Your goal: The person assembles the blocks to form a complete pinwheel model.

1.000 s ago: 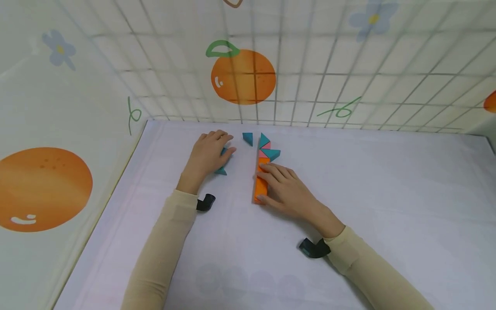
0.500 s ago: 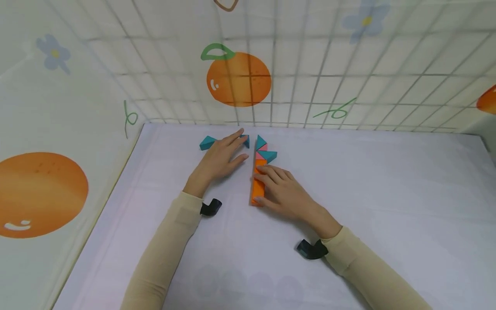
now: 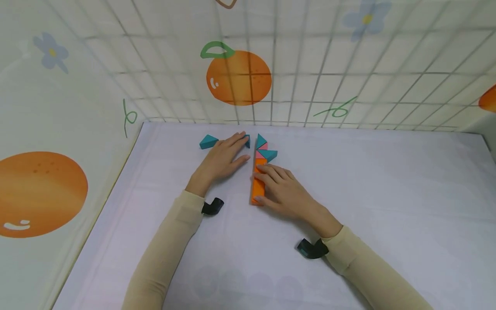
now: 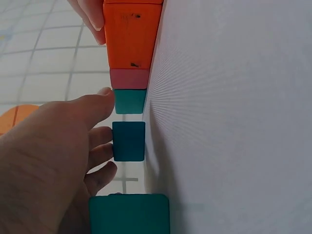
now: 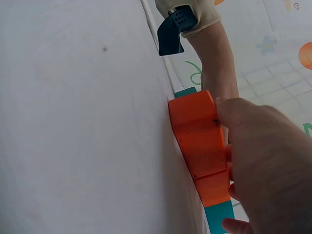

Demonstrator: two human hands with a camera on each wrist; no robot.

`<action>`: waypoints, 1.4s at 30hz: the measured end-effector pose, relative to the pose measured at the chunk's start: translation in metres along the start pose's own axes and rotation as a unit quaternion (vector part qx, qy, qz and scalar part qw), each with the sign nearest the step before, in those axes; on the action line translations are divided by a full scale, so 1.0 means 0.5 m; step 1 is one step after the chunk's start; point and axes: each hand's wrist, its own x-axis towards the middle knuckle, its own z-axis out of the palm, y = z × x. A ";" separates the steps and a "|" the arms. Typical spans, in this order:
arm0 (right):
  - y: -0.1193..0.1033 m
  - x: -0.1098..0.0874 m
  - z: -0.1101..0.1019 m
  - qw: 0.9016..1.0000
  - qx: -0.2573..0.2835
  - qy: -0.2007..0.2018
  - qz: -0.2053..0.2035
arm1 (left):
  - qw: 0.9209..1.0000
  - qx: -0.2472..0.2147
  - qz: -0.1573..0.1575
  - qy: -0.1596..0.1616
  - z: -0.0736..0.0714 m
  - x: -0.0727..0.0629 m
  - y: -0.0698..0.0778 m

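Observation:
My left hand lies with fingers extended over a small dark blue triangular block, fingertips at it and partly covering it. In the left wrist view that dark blue block is beside the fingers, with a small gap before the row. My right hand rests its fingertips and thumb on top of the orange blocks, which form the near part of a row. Beyond them come pink triangular blocks and teal triangular blocks, one teal piece jutting right.
Another teal block lies left of my left hand near the back of the table. A white cloth covers the table. A patterned curtain stands behind it. Black camera mounts sit at both wrists.
My left hand has moved right, off the teal block at the left and onto the small dark blue block. That teal block now lies nearer the back. My right hand stays on the orange blocks.

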 end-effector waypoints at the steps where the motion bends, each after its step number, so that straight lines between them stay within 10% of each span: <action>1: 0.000 0.000 0.000 1.000 0.000 -0.001 0.000 | 1.000 0.000 -0.001 0.000 0.000 0.000 0.001; 42: -0.001 -0.001 0.003 1.000 0.014 0.000 0.008 | 1.000 -0.002 0.024 0.013 -0.003 -0.002 0.012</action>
